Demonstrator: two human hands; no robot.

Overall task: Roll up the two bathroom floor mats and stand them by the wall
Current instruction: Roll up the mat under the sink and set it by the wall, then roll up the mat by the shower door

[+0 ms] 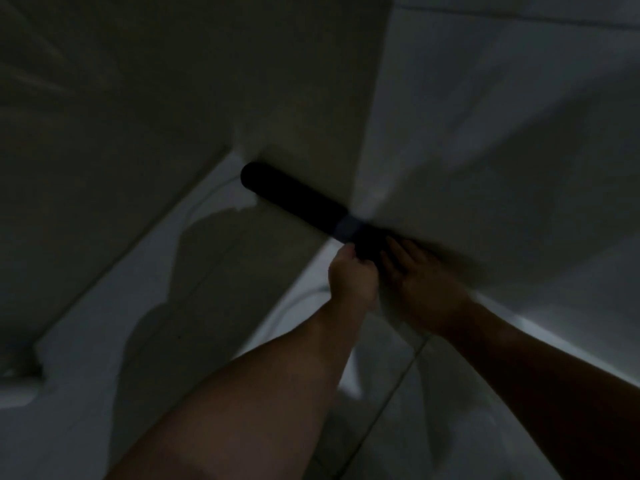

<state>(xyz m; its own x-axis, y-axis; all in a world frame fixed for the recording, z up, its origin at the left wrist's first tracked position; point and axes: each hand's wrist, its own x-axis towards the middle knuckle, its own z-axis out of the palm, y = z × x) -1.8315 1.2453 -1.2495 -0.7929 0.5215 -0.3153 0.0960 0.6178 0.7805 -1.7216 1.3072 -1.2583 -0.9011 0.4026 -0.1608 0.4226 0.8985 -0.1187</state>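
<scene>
A dark rolled-up mat (294, 199) runs diagonally across the middle of the head view, lying against a pale wall corner (360, 161). A lighter band (348, 228) crosses it near its lower end. My left hand (351, 278) grips that lower end from the left, fingers curled on the roll. My right hand (420, 282) lies against the same end from the right, fingers spread over it. The scene is dim and blurred. Only one rolled mat is visible.
Pale walls (485, 133) fill the upper part of the view. A white tiled floor (221, 271) with grout lines lies below, crossed by dark shadows. A pale object (20, 382) sits at the left edge.
</scene>
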